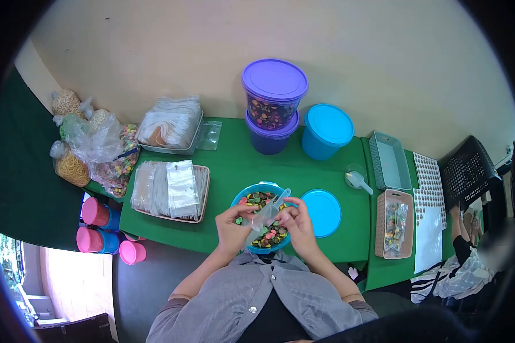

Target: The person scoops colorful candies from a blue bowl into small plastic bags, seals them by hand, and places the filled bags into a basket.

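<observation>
A blue tub full of small colourful pieces stands at the table's front edge, below both hands. My left hand pinches a clear plastic bag over the tub. On the bag's other side, my right hand has its fingers closed around a clear scoop, whose end points up and away from me. What lies inside the bag is hard to make out. A flat blue lid rests on the green cloth just right of the tub.
Bag-filled trays stand left. Purple-lidded and blue-lidded tubs are at the back. Another scoop, baskets and sticker sheets lie right. Snack bags sit far left; another person's arm shows far right.
</observation>
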A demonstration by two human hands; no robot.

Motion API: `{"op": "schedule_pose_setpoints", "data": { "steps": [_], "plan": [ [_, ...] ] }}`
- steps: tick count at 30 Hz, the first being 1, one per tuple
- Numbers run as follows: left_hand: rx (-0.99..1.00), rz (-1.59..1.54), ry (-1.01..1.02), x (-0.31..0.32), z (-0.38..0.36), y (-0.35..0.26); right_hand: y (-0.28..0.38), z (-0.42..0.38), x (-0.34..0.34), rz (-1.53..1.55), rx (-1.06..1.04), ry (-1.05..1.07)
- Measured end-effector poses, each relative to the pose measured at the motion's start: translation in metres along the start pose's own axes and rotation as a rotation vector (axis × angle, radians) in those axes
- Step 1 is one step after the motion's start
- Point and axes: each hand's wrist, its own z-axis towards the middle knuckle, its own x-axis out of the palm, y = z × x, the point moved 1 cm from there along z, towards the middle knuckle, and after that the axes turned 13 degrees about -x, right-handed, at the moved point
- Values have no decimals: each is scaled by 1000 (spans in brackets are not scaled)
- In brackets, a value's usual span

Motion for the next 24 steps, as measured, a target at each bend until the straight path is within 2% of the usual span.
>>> {"op": "schedule_pose_setpoints", "data": {
  "steps": [3,5,6,8,9,11,12,14,17,24],
  "plan": [
    [18,53,-36,4,-6,-5,-2,-3,5,74,119,66],
    [403,253,-34,1,-4,-5,-10,-2,5,156,148,50],
    [404,253,-36,-2,-4,1,-11,-1,4,157,147,52],
    [528,404,13,-3,-6,12,-13,-2,2,98,161,58],
    [528,404,13,-1,-6,4,-15,-2,0,97,161,58],
    [568,680,23,9,-6,-22,-18,-5,-3,3,138,91],
    [568,679,23,13,-6,-23,-11,-5,-1,3,139,91],
    [575,632,119,18,-7,-25,11,-3,7,-457,-59,269],
    [481,608,154,13,-6,-16,12,-4,8,-494,-95,162],
    [372,500,181,7,-3,-10,15,-1,5,-405,-20,95]
  ]
}}
